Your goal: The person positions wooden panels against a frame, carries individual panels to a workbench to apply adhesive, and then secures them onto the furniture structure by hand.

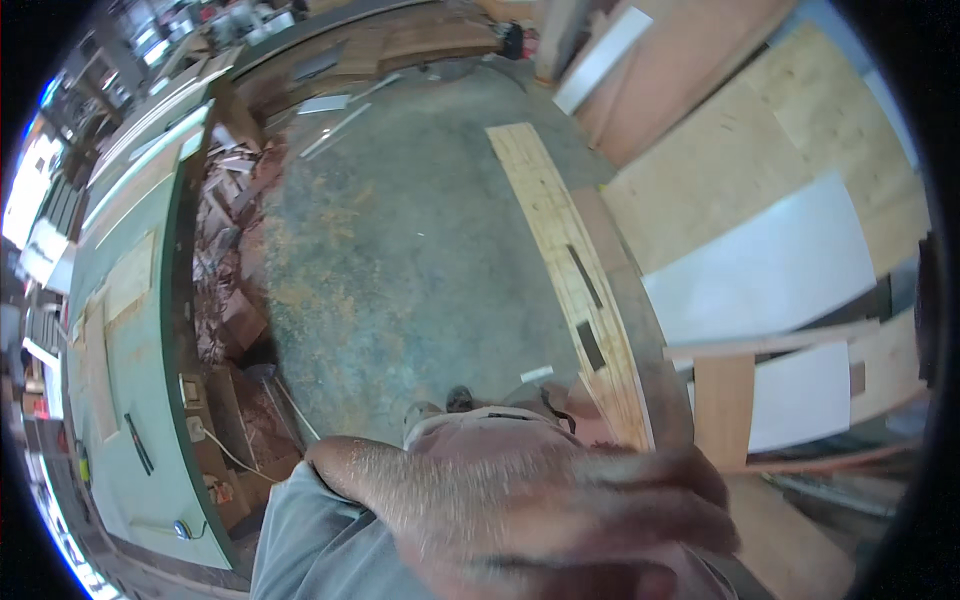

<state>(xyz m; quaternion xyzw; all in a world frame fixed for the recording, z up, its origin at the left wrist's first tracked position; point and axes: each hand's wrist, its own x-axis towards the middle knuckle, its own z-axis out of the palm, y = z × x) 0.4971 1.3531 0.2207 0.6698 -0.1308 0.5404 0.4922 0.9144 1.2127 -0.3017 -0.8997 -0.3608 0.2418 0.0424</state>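
Observation:
My left arm bends across the lower part of the head view from a grey sleeve, with pale dust on the forearm. My left hand (620,510) is at its right end, close to the camera and in front of my body. Its fingers point right and are smeared by motion, so whether they hold anything cannot be told. Beyond the fingers a long pale wooden board (545,205) with two dark slots stretches away over the floor. Its near end disappears behind my hand, and contact between them cannot be made out. My right hand does not show.
A green-topped workbench (150,330) at left bears a dark slim tool (138,445), a tape measure (181,529) and wood pieces. Scraps (228,215) heap beside it. White panels (765,265) and plywood sheets (705,190) lean at right. White strips (340,130) lie on the far floor.

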